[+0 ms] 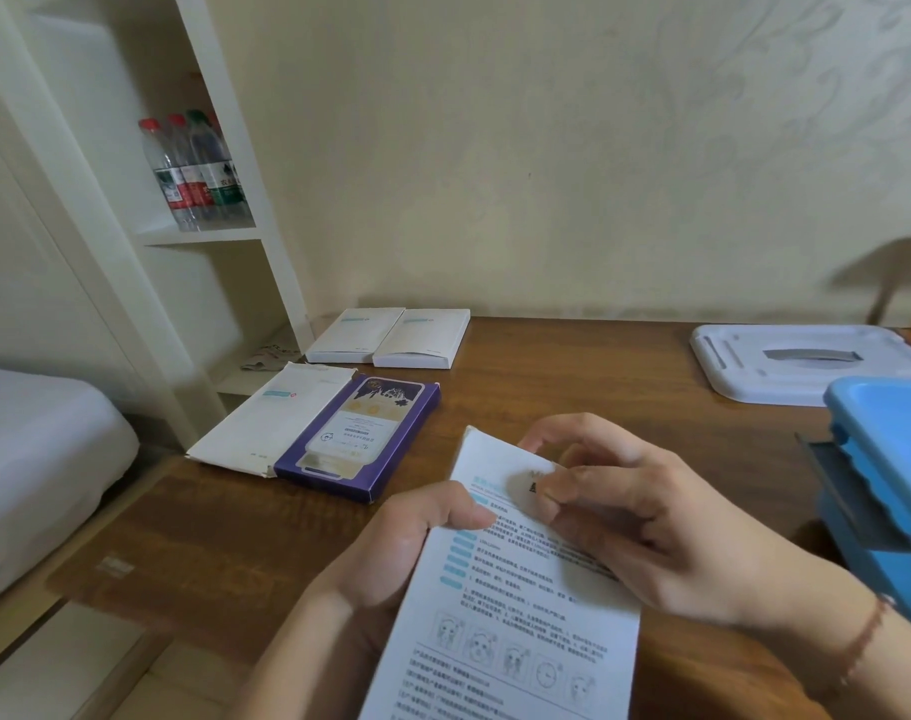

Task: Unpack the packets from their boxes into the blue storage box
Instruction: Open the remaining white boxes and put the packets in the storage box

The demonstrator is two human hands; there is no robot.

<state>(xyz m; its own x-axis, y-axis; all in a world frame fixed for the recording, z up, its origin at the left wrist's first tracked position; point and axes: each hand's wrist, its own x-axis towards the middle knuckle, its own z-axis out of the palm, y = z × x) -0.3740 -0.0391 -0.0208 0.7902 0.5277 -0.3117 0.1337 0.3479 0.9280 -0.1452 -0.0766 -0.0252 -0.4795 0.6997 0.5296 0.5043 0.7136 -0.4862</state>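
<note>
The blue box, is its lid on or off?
Off. The blue box stands open at the right edge, and a white lid lies apart behind it.

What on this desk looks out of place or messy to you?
Little stands out. The flat white box beside the purple box hangs over the table's left edge, its end open. Both hands hold a printed leaflet, not a packet.

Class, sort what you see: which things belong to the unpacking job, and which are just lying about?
Job: blue storage box, its white lid, white boxes, purple box, printed sheet in both hands.
Lying about: water bottles, shelf, bed.
</note>
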